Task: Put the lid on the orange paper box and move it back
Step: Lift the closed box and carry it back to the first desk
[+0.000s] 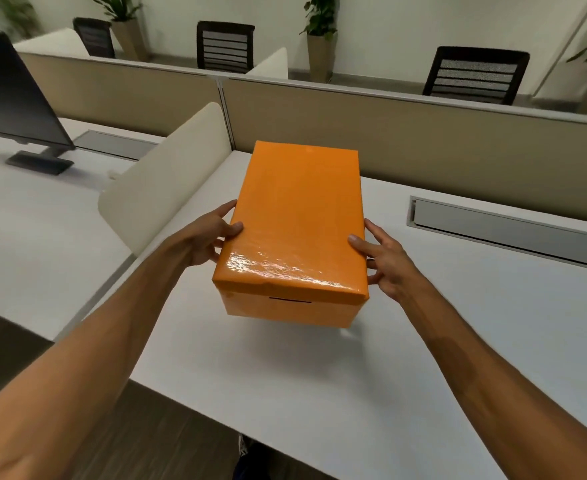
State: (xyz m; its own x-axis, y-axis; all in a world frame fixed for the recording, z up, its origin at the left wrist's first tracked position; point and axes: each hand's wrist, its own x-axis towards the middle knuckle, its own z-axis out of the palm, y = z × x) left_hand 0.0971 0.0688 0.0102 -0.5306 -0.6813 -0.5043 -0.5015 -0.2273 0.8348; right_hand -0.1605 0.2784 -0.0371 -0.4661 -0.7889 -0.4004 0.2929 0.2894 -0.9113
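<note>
An orange paper box (286, 311) is in the middle of the white desk (285, 375), long side pointing away from me. Its glossy orange lid (297, 216) sits on top and covers it fully. My left hand (212, 237) grips the box's left side near the front, thumb on the lid's edge. On the opposite side my right hand (383, 263) presses the right wall, thumb on the lid. The front of the box looks slightly raised off the desk, with a faint shadow below it.
A cream divider panel (167, 181) stands just left of the box. A beige partition wall (423, 133) runs along the desk's far edge. A grey cable hatch (503, 230) lies at the right. A dark monitor (11, 98) stands on the neighbouring desk at left.
</note>
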